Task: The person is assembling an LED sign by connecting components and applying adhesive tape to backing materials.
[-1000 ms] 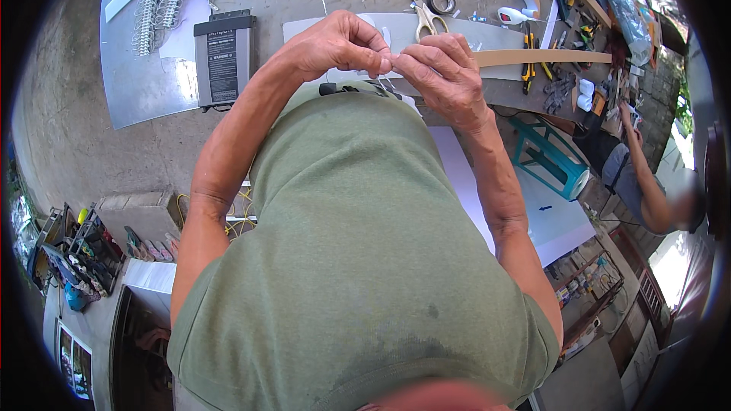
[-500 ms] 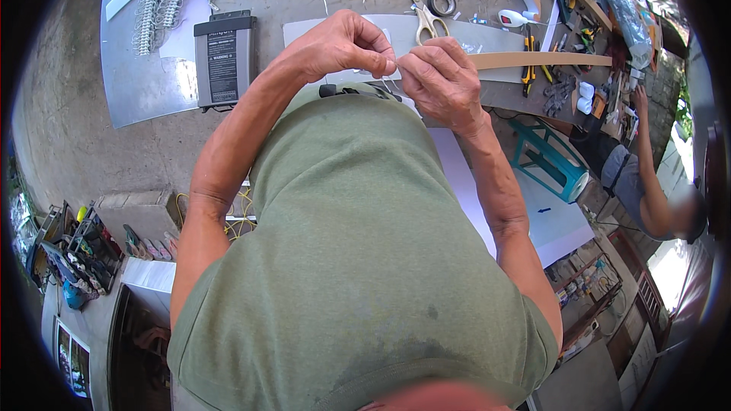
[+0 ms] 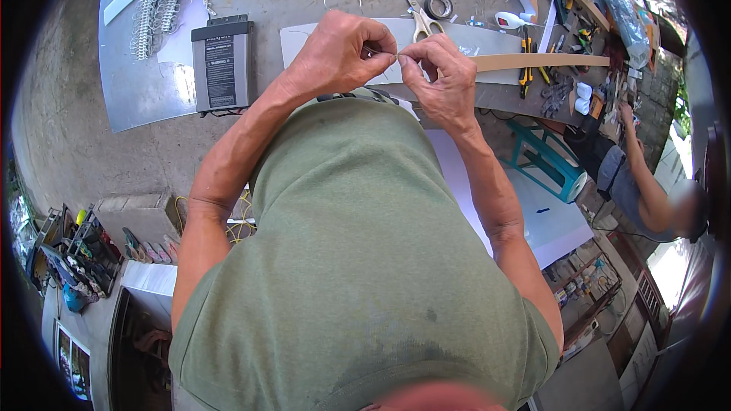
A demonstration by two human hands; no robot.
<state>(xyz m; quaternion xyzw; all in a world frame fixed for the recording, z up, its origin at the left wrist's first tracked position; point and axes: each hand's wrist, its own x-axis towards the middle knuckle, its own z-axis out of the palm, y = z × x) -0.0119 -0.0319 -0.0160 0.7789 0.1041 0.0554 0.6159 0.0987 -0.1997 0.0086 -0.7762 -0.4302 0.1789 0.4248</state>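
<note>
A grey concrete floor [image 3: 114, 137] carries the work, seen from above over the person's green shirt. On it lie a pale metal sheet [image 3: 145, 84] with a coil of white light modules [image 3: 164, 7], a grey power supply box [image 3: 222, 65], scissors [image 3: 417, 11], a roll of dark tape [image 3: 438, 6] and a long wooden strip [image 3: 533, 61]. Yellow-handled pliers [image 3: 525, 61] rest near the strip. A teal stool [image 3: 548, 160] stands to the right, beside another person's arm [image 3: 647, 183].

The left hand [image 3: 335, 53] and right hand [image 3: 442, 80] meet fingertip to fingertip, each curled and pinching a thin wire [image 3: 388, 53] held between them, just above a light panel [image 3: 343, 34]. The wire is too fine to tell more.
</note>
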